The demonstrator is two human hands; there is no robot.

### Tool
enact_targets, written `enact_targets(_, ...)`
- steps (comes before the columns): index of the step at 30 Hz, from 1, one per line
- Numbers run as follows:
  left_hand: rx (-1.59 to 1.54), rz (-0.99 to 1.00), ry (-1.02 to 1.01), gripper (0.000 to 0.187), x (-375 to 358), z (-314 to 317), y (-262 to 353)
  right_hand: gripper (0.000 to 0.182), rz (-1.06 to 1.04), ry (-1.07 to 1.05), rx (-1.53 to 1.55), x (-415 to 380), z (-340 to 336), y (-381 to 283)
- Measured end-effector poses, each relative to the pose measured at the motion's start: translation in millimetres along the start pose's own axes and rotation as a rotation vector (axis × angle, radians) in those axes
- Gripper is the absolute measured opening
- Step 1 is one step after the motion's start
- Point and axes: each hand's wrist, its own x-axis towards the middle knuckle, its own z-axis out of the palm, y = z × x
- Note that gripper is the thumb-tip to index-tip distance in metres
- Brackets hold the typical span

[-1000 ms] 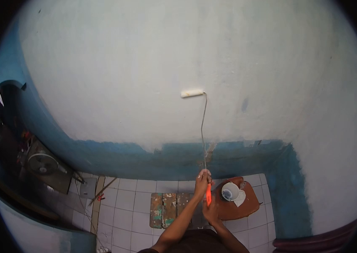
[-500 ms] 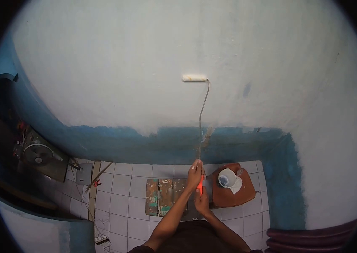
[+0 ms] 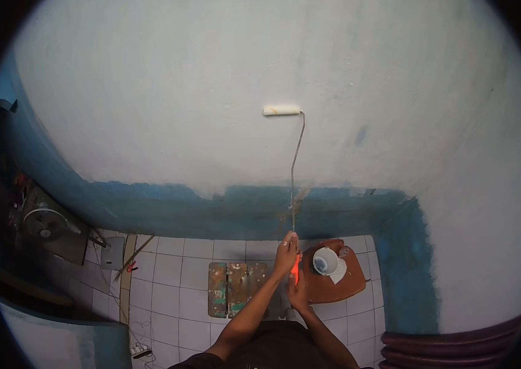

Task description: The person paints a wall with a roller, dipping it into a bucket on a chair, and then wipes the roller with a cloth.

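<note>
A paint roller (image 3: 282, 111) with a white sleeve lies against the whitish upper wall (image 3: 180, 92), its long thin metal rod running down to an orange handle (image 3: 297, 269). My left hand (image 3: 286, 253) is wrapped round the upper part of the handle, where the rod enters. Lower down, my right hand (image 3: 298, 291) grips the same handle near its end. Below the white area, the wall keeps a blue band (image 3: 242, 212) with an uneven upper edge.
A white paint bucket (image 3: 326, 261) stands on a brown chair (image 3: 349, 284) at the right. Left of my arms is a paint-stained wooden bench (image 3: 236, 289). A fan (image 3: 45, 226) and cables are at the far left; purple cloth (image 3: 451, 344) lies lower right.
The view has shifted slightly, so bench, chair and fan appear a little further left. The roller stays at nearly the same place in view, and both hands keep their hold on the handle.
</note>
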Motion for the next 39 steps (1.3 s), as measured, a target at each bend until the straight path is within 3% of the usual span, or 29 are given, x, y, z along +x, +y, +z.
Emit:
enact_targets(7, 0.006, 0.016, -0.036, 0.04, 8, -5, 8, 0.032, -0.054, 0.035, -0.003, 8, 7, -26)
enact_targets(9, 0.001, 0.059, -0.047, 0.04, 13, -3, 27, 0.032, -0.267, 0.137, -0.092, 16, 5, -53)
enact_targets(13, 0.041, 0.143, -0.025, 0.041, 27, 9, 88, 0.03, -0.306, 0.179, -0.011, 54, 10, -84)
enact_targets(15, 0.032, 0.152, -0.07, 0.041, 36, 14, 120, 0.028, 0.004, -0.014, 0.126, 65, 2, -104)
enact_targets(20, -0.005, 0.167, -0.177, 0.042, 35, 4, 129, 0.027, -0.021, 0.008, 0.117, 61, 1, -119)
enact_targets(29, 0.037, 0.116, -0.17, 0.047, 12, -12, 51, 0.037, -0.102, 0.071, -0.083, 17, 6, -74)
enact_targets(31, 0.053, 0.186, -0.145, 0.047, 10, -8, 61, 0.044, -0.077, 0.049, -0.104, 15, 4, -95)
enact_targets(36, -0.044, 0.211, -0.274, 0.047, 16, 9, 148, 0.037, -0.045, 0.062, -0.123, 34, -15, -175)
enact_targets(39, -0.14, 0.229, -0.315, 0.048, 20, 21, 156, 0.034, 0.047, 0.092, -0.126, 36, -26, -213)
